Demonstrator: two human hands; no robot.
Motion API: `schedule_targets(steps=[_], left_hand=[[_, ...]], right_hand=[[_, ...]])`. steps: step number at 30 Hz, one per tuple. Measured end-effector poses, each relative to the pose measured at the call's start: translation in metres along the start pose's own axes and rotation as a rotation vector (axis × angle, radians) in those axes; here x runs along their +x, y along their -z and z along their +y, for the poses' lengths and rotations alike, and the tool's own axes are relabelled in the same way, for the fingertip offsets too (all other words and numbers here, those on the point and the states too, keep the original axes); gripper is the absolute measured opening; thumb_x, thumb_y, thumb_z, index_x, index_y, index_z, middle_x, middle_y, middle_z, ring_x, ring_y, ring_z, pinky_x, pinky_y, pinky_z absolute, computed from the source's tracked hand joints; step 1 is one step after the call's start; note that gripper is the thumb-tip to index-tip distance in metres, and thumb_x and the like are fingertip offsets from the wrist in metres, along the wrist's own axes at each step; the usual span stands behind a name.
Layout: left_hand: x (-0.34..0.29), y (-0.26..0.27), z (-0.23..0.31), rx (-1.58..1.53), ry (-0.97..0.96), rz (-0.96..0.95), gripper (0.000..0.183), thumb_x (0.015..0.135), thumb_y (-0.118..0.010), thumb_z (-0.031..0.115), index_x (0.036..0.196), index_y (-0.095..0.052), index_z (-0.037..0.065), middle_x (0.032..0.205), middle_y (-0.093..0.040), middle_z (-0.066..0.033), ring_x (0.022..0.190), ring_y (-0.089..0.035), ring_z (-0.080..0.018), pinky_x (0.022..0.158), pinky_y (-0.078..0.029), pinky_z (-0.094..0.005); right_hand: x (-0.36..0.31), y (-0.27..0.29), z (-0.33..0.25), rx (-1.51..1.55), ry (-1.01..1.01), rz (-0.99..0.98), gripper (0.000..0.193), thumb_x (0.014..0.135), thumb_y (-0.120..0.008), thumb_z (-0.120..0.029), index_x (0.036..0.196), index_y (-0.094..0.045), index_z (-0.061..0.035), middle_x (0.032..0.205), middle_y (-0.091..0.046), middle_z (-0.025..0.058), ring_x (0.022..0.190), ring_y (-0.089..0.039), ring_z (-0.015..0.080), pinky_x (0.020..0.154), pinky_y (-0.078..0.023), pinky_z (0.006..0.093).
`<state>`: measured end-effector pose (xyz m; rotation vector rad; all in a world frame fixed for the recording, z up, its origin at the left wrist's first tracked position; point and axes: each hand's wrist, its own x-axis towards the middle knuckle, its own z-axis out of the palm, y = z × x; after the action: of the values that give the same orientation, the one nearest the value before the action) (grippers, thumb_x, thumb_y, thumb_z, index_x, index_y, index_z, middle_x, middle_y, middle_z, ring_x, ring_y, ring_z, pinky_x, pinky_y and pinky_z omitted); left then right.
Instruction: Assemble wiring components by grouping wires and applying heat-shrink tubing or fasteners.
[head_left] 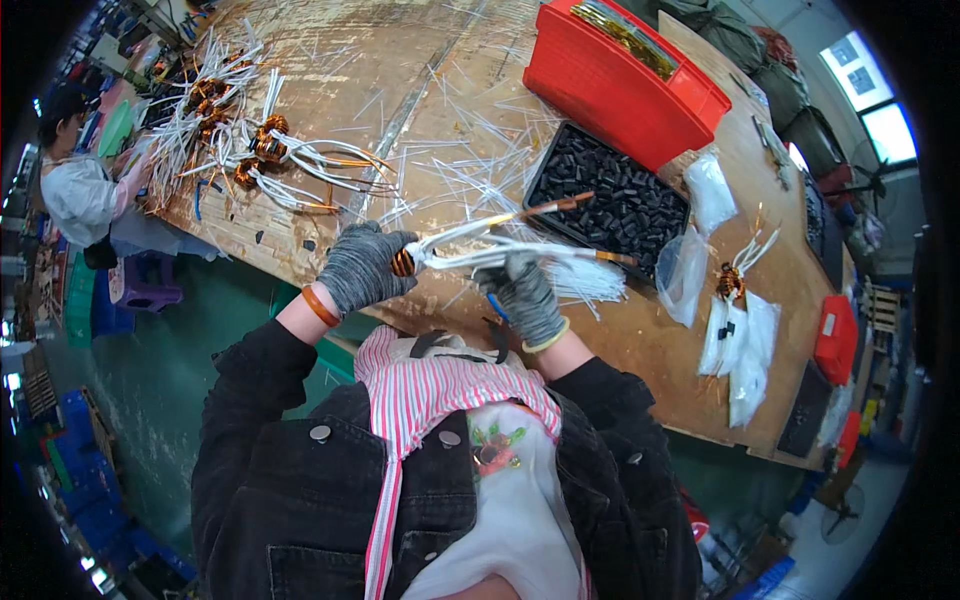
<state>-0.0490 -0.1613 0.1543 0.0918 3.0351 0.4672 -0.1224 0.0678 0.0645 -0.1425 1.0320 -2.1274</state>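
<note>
My left hand (362, 268), in a grey knit glove, is closed around a copper-wound coil (403, 263) whose winding shows at the fingertips. From the coil, leads in white sleeving (455, 240) run off to the right in two bundles that end in bare copper tips. My right hand (525, 298), gloved alike, is closed on the lower bundle; its fingertips are partly hidden. Something thin and blue shows beside that hand, too small to name. A stack of cut white sleeves (590, 280) lies just right of it, below a black tray (675, 212) of small black pieces.
Finished-looking coils (268, 145) with white leads pile up at the left. Loose white sleeves (480, 175) litter the wooden table (310, 90). A red bin (620, 85) stands behind the tray. Plastic bags (710, 190) and another coil (731, 283) lie right. A co-worker (85, 190) sits far left.
</note>
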Motion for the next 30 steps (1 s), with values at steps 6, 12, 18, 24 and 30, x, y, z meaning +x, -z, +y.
schedule_targets(steps=[6, 12, 18, 24, 30], left_hand=[[-0.005, 0.006, 0.049, -0.018, 0.089, 0.069, 0.048, 0.063, -0.071, 0.035, 0.103, -0.061, 0.009, 0.073, -0.060, -0.0155, 0.070, -0.058, -0.0306, 0.066, -0.047, -0.0394], [-0.010, 0.053, 0.037, -1.017, 0.330, 0.741, 0.035, 0.076, -0.067, 0.018, 0.105, -0.053, 0.004, 0.097, -0.057, -0.0027, 0.085, -0.055, -0.0117, 0.077, -0.044, -0.0242], [-0.022, 0.068, 0.019, -1.496, 0.280, 0.966, 0.026, 0.084, -0.056, 0.018, 0.104, -0.050, 0.002, 0.087, -0.057, -0.0057, 0.078, -0.056, -0.0164, 0.076, -0.047, -0.0305], [-0.028, 0.032, 0.036, -2.276, 0.619, 0.836, 0.034, 0.080, -0.059, 0.020, 0.108, -0.050, 0.001, 0.099, -0.058, -0.0145, 0.091, -0.057, -0.0298, 0.080, -0.049, -0.0433], [-0.055, 0.008, 0.034, -2.422, 0.847, 0.673, 0.046, 0.080, -0.058, 0.025, 0.118, -0.044, 0.003, 0.113, -0.051, -0.0175, 0.100, -0.053, -0.0314, 0.084, -0.047, -0.0444]], right_hand=[[-0.006, 0.013, -0.043, 0.157, 0.003, -0.148, 0.056, 0.081, -0.058, -0.039, 0.124, -0.042, -0.0061, 0.097, -0.059, 0.0097, 0.079, -0.058, 0.0162, 0.067, -0.049, 0.0279], [-0.019, 0.046, -0.050, -0.396, 0.152, -0.107, 0.059, 0.083, -0.057, -0.035, 0.127, -0.036, -0.0018, 0.113, -0.051, 0.0143, 0.102, -0.052, 0.0226, 0.086, -0.043, 0.0306], [-0.033, -0.016, -0.084, -1.266, 0.732, -0.148, 0.083, 0.066, -0.068, -0.045, 0.128, -0.035, -0.0024, 0.126, -0.041, 0.0225, 0.117, -0.039, 0.0350, 0.098, -0.029, 0.0425], [-0.029, -0.044, -0.092, -1.861, 0.775, -0.085, 0.088, 0.060, -0.071, -0.034, 0.133, -0.028, -0.0077, 0.137, -0.028, 0.0153, 0.126, -0.026, 0.0333, 0.104, -0.016, 0.0461], [-0.015, -0.035, -0.093, -1.937, 0.906, -0.032, 0.066, 0.065, -0.068, -0.029, 0.124, -0.043, -0.0108, 0.114, -0.050, 0.0150, 0.113, -0.044, 0.0285, 0.098, -0.029, 0.0435]])
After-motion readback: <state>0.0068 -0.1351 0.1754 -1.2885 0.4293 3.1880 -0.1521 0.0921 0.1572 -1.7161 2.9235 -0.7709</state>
